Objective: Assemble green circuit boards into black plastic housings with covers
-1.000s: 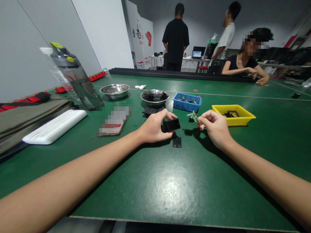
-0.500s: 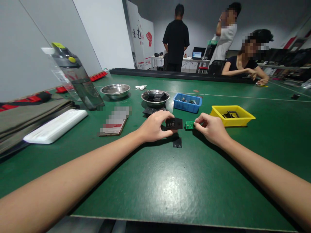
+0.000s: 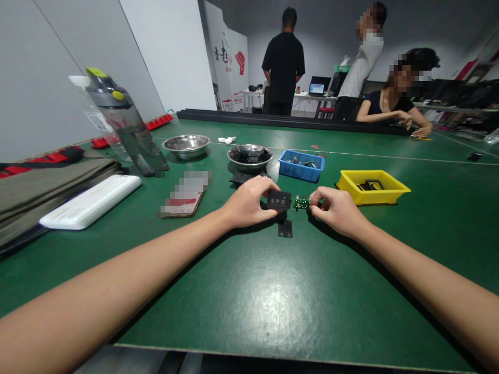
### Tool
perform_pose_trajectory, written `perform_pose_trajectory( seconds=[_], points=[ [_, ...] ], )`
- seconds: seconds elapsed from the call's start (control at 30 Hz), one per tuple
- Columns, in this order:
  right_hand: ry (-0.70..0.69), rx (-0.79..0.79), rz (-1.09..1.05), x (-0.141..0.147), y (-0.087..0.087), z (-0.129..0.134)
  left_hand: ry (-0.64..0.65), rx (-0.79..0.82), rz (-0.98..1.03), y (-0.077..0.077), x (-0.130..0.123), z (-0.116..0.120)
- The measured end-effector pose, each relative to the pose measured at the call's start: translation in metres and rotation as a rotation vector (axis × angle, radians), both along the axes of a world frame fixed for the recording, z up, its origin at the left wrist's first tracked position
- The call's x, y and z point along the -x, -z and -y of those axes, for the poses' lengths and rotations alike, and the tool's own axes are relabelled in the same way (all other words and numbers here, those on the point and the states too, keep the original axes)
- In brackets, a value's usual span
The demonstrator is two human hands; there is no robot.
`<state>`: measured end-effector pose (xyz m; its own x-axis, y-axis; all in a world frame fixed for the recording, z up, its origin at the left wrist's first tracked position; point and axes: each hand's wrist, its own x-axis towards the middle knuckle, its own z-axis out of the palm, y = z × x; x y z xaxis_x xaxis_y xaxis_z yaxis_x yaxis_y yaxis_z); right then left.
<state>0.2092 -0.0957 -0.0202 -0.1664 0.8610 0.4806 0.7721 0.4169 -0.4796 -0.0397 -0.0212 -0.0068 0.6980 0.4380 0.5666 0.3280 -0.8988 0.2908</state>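
My left hand (image 3: 251, 203) grips a small black plastic case (image 3: 278, 200) marked "SPD" between thumb and fingers, its lettered face turned up toward me. Just to its right, my right hand (image 3: 336, 209) pinches a small green circuit board (image 3: 301, 203) by its right end. The board's left end points at the case's right side, with a narrow gap between them. On the table below the case lies a flat black square piece (image 3: 285, 229). Behind my left hand are more flat black parts (image 3: 241, 179), partly covered by the hand.
A steel bowl (image 3: 233, 162) of black parts, a blue bin (image 3: 299, 172) with metal pieces and a yellow bin (image 3: 384, 196) with black parts stand behind my hands. Leftward are another steel bowl (image 3: 186, 154), a phone (image 3: 181, 208), a white slab (image 3: 93, 200) and a water bottle (image 3: 134, 132).
The case has turned so its "SPD" face shows more fully. The circuit board has rotated and shifted slightly left toward the case. A person in white at the back has lowered an arm.
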Motion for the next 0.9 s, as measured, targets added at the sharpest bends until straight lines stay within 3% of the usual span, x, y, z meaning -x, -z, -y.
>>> perform_pose_trajectory(
  seconds=[0.9],
  points=[
    [0.007,0.072,-0.078,0.0013,-0.0022,0.0018,-0.017,0.013,-0.018,0.0007,0.0001,-0.0006]
  ],
)
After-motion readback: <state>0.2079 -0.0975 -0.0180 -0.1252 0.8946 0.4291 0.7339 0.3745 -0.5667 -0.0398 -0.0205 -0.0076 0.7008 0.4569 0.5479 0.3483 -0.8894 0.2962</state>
